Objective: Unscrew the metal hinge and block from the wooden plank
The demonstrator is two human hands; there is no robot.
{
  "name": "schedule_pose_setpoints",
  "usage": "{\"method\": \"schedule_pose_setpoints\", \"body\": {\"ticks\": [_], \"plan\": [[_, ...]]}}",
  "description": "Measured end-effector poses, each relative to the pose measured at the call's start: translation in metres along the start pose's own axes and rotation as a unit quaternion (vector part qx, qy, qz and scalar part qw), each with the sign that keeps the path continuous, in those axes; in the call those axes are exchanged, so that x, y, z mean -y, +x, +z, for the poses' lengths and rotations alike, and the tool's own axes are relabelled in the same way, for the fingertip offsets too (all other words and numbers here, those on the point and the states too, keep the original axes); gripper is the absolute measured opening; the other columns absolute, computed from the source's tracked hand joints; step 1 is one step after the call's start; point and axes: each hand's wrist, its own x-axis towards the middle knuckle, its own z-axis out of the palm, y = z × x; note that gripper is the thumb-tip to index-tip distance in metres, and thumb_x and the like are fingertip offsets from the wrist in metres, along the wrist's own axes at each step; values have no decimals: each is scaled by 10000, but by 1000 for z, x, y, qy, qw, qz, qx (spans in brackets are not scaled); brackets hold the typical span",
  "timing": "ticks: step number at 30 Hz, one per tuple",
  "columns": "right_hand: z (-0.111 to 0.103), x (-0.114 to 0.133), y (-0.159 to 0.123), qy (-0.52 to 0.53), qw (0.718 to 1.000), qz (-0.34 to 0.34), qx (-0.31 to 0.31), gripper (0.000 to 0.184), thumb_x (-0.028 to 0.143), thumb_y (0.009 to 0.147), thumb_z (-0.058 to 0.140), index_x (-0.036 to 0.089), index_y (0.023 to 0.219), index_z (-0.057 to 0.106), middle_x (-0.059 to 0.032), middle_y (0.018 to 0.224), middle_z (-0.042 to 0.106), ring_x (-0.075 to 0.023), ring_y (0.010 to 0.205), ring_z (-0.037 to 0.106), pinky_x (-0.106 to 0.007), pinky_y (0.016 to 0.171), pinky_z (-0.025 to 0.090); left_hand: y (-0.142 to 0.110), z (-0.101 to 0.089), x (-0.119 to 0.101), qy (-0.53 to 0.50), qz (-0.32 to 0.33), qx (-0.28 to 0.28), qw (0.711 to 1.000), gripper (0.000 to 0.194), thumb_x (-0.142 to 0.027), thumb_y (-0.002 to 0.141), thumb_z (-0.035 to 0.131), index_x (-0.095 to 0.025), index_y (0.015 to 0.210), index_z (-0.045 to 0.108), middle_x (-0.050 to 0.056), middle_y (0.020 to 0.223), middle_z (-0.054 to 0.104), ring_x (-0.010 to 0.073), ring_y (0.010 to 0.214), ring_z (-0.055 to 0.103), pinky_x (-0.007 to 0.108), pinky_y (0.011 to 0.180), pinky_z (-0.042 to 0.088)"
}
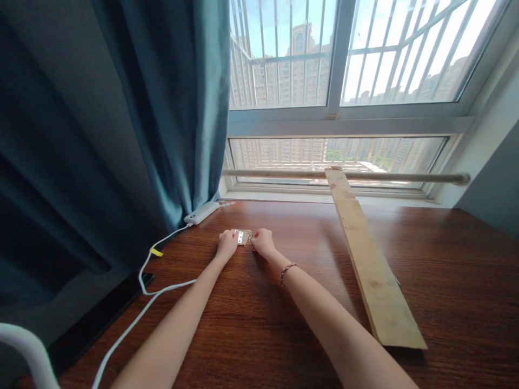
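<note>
A small, pale wooden piece (246, 242) lies on the brown wood-grain table, with a shiny metal plate (240, 237) with dark holes on its face. My left hand (228, 243) is closed over the left end of the wooden piece and hides that part. At the opposite end my right hand (263, 242), a braided bracelet on its wrist, has its fingers pinched together. A small metal part (250, 236) shows right by those fingertips; whether they grip it is too small to tell.
A long, pale board (371, 259) slants across the right side, its far end resting on a horizontal rail (284, 173) before the window. At the back left, a white power strip (201, 213) sits beside the blue curtain (170, 108). Its white cable (141, 270) runs along the left.
</note>
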Motion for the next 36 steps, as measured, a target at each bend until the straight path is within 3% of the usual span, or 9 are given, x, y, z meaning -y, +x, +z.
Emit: {"method": "schedule_pose_setpoints", "body": {"ticks": [6,11,19,22,25,30,33,36], "plan": [[13,-4,16,-52,996,-3,-74,174,57,686,526,109,778,664,-126,806,667,-177,777,613,-231,686,435,1,4,2,-19,14,-14,1000,295,-334,812,440,-146,724,649,117,873,634,224,842,573,300,768,407],[19,-8,18,-48,994,-12,-98,189,96,732,494,109,803,669,-123,820,659,-169,794,594,-233,729,421,0,9,2,-41,14,-43,998,212,-331,763,512,-158,698,616,101,853,616,227,842,558,320,768,415],[14,-9,14,29,999,19,-38,217,154,817,477,111,737,674,-90,651,646,-141,641,611,-220,613,460,-3,9,1,-67,32,-67,995,170,-286,738,537,-154,829,594,89,853,595,226,840,539,335,791,412],[12,-11,11,67,997,44,-6,193,180,856,478,91,825,646,-55,664,643,-105,567,600,-219,549,482,-2,10,2,-95,45,-79,991,255,-251,720,550,-166,955,598,78,891,595,216,857,546,328,804,415],[3,-9,7,106,992,68,14,180,187,872,484,82,966,595,-31,724,645,-85,543,597,-216,513,504,-1,11,4,-98,64,-69,991,207,-256,742,525,-173,893,639,85,921,603,218,890,550,333,834,408],[-44,13,-7,163,985,52,9,231,60,813,472,60,1014,584,-127,898,646,-94,557,622,-205,516,522,-1,14,6,-88,76,-73,991,222,-274,774,487,-153,843,659,103,923,614,227,897,550,348,849,405],[-96,29,-28,189,982,3,12,168,91,779,509,78,904,620,-107,868,649,-106,572,630,-219,540,531,-2,15,6,-77,86,-72,991,244,-268,796,449,-151,860,653,106,919,611,232,901,547,359,852,407],[-158,25,-65,199,978,-58,0,118,173,747,561,116,817,637,-64,807,653,-120,630,634,-223,567,524,-6,11,1,-61,92,-85,990,268,-248,815,408,-140,910,634,119,939,599,249,928,534,389,868,402]]}}
